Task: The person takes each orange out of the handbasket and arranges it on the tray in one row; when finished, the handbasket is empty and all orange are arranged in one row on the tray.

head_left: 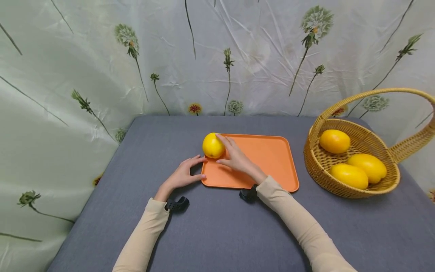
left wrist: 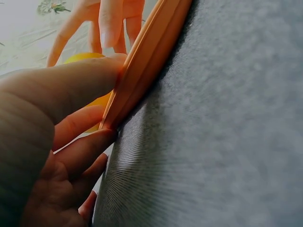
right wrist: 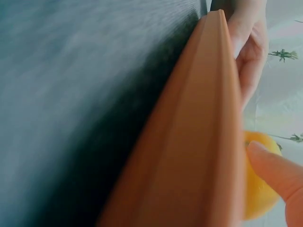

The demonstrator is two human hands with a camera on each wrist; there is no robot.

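Note:
A yellow mango (head_left: 213, 146) sits at the far left corner of an orange tray (head_left: 261, 155). My right hand (head_left: 234, 156) is at the mango's right side, fingers fairly straight and spread beside it. Its index fingertip is at the fruit's upper edge, and its thumb (right wrist: 274, 168) overlaps the mango in the right wrist view. My left hand (head_left: 183, 173) rests at the tray's left edge, thumb toward the near corner and forefinger farther up. In the left wrist view, that thumb (left wrist: 85, 87) meets the orange rim, with other fingertips lower along it.
To the right stands a wicker basket (head_left: 310, 162) with a tall arched handle. Three mangoes lie inside, one mango (head_left: 334, 141) at the back. Grey cloth (head_left: 217, 234) covers the table, and a flower-printed curtain (head_left: 190, 75) hangs behind and to the left.

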